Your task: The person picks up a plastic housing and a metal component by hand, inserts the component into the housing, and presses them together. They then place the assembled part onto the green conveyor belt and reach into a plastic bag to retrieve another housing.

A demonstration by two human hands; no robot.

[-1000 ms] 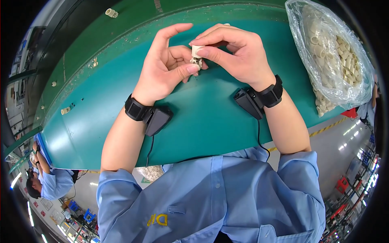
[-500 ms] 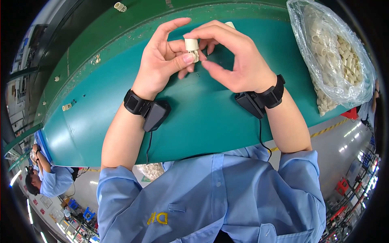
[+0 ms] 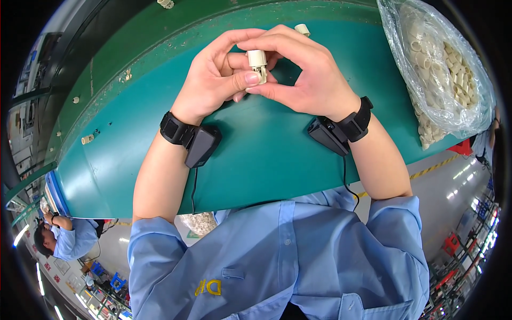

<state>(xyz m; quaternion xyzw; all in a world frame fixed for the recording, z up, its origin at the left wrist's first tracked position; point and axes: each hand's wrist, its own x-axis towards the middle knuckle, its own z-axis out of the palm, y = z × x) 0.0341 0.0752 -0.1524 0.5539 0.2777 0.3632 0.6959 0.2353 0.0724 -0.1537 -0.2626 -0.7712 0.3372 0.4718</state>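
Over the green work surface (image 3: 256, 160), my two hands meet around one cream plastic part (image 3: 257, 58). It has a round, smooth sleeve on top and a narrower, slotted lower end. My left hand (image 3: 205, 82) pinches the lower end, thumb in front and fingers behind. My right hand (image 3: 314, 72) arches over from the other side, its fingers at the back of the sleeve and its thumb against the bottom of the part. Some fingertips are hidden behind the part. Just beyond my right hand lies another cream part (image 3: 302, 29).
A clear plastic bag (image 3: 469, 120) full of cream sleeves stands at the right. One more loose part (image 3: 87, 140) lies at the left, with others on the far green strip (image 3: 106, 69). A co-worker (image 3: 74, 240) is at the far left. Black wrist devices (image 3: 202, 146) trail cables.
My right hand has closed in: its thumb has come leftward to the bottom of the part and its fingers reach further over. A loose part on the far strip has shifted slightly right and away.
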